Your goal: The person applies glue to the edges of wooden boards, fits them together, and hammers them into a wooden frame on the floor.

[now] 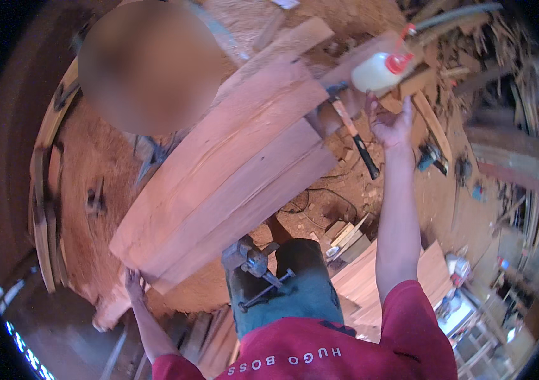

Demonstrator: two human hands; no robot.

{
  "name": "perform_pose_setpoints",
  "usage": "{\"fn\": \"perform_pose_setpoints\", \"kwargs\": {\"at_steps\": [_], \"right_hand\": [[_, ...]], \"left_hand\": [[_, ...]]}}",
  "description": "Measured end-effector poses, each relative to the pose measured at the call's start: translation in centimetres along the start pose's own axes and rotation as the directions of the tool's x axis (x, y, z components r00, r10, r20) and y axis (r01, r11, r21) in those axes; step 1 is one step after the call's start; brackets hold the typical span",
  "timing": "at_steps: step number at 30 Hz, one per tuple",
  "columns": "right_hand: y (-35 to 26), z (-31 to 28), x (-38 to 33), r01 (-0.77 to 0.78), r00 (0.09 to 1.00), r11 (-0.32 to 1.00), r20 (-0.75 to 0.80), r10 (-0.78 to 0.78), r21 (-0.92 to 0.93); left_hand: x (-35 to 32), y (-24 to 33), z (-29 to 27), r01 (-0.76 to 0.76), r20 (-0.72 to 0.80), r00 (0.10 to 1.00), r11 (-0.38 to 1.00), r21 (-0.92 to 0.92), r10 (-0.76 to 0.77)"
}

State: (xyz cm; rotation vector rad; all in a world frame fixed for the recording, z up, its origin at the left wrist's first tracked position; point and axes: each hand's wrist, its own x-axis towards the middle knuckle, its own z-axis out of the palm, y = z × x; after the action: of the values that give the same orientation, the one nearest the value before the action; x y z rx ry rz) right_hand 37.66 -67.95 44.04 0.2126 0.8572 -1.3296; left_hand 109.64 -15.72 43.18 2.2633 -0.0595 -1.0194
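Note:
A wide reddish wooden panel (219, 161), made of boards lying edge to edge, slants across the middle. At its near left corner my left hand (135, 284) touches the end, fingers stretched out along the edge. My right hand (389, 123) is raised beyond the panel's far right end, open and empty, fingers apart. Just past its fingertips lies a white plastic bottle (370, 74) with a red cap and nozzle; I see a small gap between them. A hammer (353, 130) with an orange and black handle rests by the panel's end, left of my right hand.
A metal clamp (250, 261) juts up before my lap. Another person, blurred (149, 66), is at the far left side of the panel. A blue power tool (431, 158) lies on the dusty ground, right of my forearm. Wood scraps (494, 63) pile at the far right.

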Motion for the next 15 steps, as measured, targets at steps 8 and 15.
{"fn": "perform_pose_setpoints", "kwargs": {"at_steps": [8, 15], "right_hand": [[3.2, 5.7, 3.9, -0.268, 0.963, 0.849, 0.116, 0.242, 0.456], [2.0, 3.9, 4.9, -0.122, 0.937, 0.953, 0.348, 0.019, 0.276]], "left_hand": [[-1.5, 1.4, 0.6, 0.005, 0.005, 1.0, 0.999, -0.046, -0.005], [-1.4, 1.1, 0.8, -0.216, 0.043, 0.973, 0.965, -0.147, 0.225]]}}
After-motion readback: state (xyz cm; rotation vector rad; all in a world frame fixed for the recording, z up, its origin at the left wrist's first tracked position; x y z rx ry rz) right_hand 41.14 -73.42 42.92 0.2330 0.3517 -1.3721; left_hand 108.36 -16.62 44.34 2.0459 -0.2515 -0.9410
